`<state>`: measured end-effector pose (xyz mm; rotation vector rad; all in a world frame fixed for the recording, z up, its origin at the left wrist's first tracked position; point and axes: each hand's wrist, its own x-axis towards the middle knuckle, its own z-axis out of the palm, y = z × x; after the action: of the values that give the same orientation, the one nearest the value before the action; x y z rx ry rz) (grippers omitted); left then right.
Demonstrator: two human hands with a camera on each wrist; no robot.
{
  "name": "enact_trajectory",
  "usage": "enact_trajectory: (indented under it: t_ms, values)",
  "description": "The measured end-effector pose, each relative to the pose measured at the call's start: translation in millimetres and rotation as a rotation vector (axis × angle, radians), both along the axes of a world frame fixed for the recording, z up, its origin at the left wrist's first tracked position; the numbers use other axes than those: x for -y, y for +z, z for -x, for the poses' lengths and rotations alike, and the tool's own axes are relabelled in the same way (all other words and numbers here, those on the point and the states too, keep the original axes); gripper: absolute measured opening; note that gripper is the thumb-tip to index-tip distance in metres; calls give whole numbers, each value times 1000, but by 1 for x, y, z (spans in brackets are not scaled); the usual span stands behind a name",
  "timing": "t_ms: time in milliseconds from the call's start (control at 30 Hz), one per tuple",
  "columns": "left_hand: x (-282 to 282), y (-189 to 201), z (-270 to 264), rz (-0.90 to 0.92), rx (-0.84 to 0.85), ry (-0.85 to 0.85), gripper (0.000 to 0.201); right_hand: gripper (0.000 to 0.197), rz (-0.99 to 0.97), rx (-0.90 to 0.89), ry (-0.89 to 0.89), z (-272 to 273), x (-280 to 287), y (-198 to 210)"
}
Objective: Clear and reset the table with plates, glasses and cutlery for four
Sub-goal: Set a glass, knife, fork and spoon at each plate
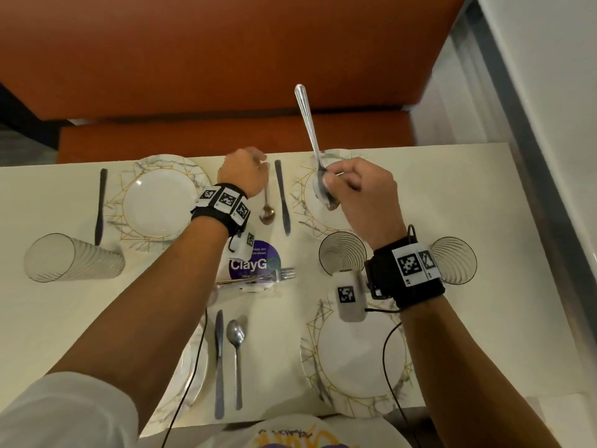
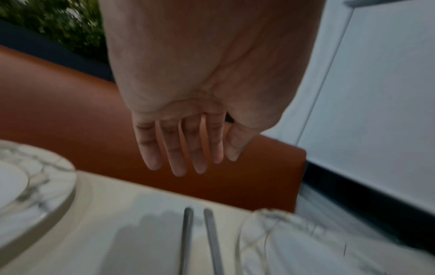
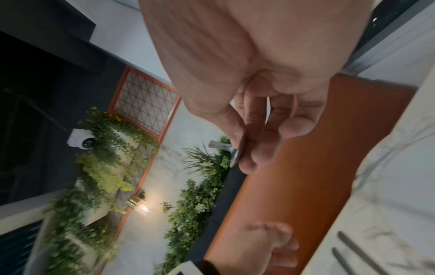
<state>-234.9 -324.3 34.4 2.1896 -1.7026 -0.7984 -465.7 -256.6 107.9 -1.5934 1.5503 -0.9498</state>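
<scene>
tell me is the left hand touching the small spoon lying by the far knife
Apart. The left wrist view shows the left hand with straight fingers above the small metal spoon's handle, orange seat visible between.

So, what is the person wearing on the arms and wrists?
Both forearms are bare. Each wrist carries a black band with white squares printed with black square-code markers; the right band is the same. A small white box bearing one such marker hangs under each wrist, and thin black cables run back from them. A white sleeve shows on the left upper arm.
</scene>
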Motion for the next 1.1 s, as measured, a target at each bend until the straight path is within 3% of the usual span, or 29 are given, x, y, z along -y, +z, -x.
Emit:
enact_trajectory:
  t_ms: [200, 467, 600, 800, 900, 1100]
  values:
    - [-37, 78, -21, 245, -235, 42, 13, 14, 0, 178, 59, -75, -19, 26]
    - [-122, 133, -91, 394, -724, 161, 30, 10, -22, 228, 42, -187, -63, 43]
    - [-157, 133, -149, 434, -807, 152, 23, 9, -24, 260, 20, -250, -90, 45]
    - [-183, 114, -248, 434, -786, 119, 18, 10, -85, 212, 17, -342, -120, 35]
    - [-182, 100, -296, 407, -807, 191, 15, 9, -58, 151, 44, -374, -128, 21]
    - [-159, 53, -382, 316, -645, 352, 17, 16, -111, 64, 92, -408, -131, -10]
